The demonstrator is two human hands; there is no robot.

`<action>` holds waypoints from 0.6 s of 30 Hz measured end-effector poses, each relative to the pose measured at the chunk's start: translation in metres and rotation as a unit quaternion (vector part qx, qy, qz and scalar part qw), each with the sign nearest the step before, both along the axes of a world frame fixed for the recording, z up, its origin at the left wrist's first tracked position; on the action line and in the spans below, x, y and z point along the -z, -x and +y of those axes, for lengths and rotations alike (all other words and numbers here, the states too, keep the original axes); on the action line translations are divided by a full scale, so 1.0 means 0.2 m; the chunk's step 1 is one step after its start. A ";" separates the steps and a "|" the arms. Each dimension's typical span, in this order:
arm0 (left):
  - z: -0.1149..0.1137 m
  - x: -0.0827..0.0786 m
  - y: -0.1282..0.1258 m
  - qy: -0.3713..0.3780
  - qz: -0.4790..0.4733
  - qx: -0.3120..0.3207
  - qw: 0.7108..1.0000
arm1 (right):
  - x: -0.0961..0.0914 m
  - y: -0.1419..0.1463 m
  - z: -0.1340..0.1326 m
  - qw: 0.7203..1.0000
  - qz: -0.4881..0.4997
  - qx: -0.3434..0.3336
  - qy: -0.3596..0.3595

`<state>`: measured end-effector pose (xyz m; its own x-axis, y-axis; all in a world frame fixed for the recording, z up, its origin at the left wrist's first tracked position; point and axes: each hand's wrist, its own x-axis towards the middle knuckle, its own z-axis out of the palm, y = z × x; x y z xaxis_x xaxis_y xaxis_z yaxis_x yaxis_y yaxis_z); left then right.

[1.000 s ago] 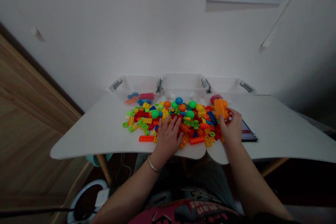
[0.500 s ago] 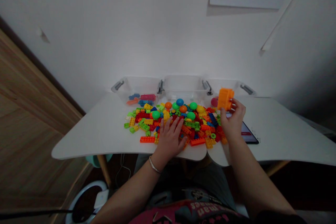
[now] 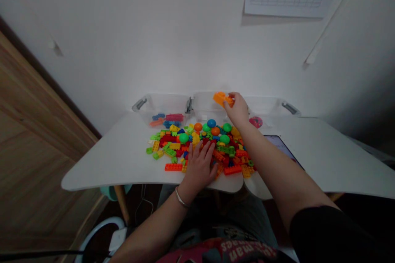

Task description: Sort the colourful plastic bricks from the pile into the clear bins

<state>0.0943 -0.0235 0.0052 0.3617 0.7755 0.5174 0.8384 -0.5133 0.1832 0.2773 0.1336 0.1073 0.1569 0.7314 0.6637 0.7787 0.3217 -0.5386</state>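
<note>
My right hand (image 3: pixel 238 109) grips an orange toy building block (image 3: pixel 220 98) and holds it up over the middle clear plastic bin (image 3: pixel 205 109). My left hand (image 3: pixel 200 162) lies with fingers spread on the front of a heap of mixed building bricks. Around it are a long orange-red brick (image 3: pixel 173 167), a red-orange brick (image 3: pixel 232 170) and a green brick (image 3: pixel 227 150). Several small balls rest on the heap, among them a blue ball (image 3: pixel 211 123) and a green ball (image 3: pixel 184 138). Part of the heap is hidden under my hands and right forearm.
The left clear bin (image 3: pixel 166 102) holds several blue, pink and orange pieces. A red round thing (image 3: pixel 256 122) shows in the right clear bin (image 3: pixel 268 104). A tablet or phone (image 3: pixel 282 146) lies on the white table (image 3: pixel 327 156), partly behind my right forearm. The wall stands close behind the bins.
My right hand has carried the orange block leftward and away from me, from near the right bin to over the middle bin. The block is turned differently. My left hand stays on the heap.
</note>
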 end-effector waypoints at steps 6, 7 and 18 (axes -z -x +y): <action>0.00 0.01 0.00 -0.009 0.011 -0.008 1.000 | -0.02 0.08 0.02 0.986 -0.077 0.079 0.125; 0.00 0.01 0.00 -0.010 0.013 -0.009 1.000 | -0.03 0.08 0.02 0.982 -0.092 0.090 0.142; 0.01 0.01 -0.01 0.003 0.001 -0.001 1.000 | -0.04 0.12 -0.02 0.942 -0.225 0.138 0.206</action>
<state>0.0959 -0.0225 0.0040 0.3620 0.7787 0.5124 0.8396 -0.5112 0.1837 0.2525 0.1305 0.1158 0.1485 0.9140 0.3775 0.9817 -0.0901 -0.1680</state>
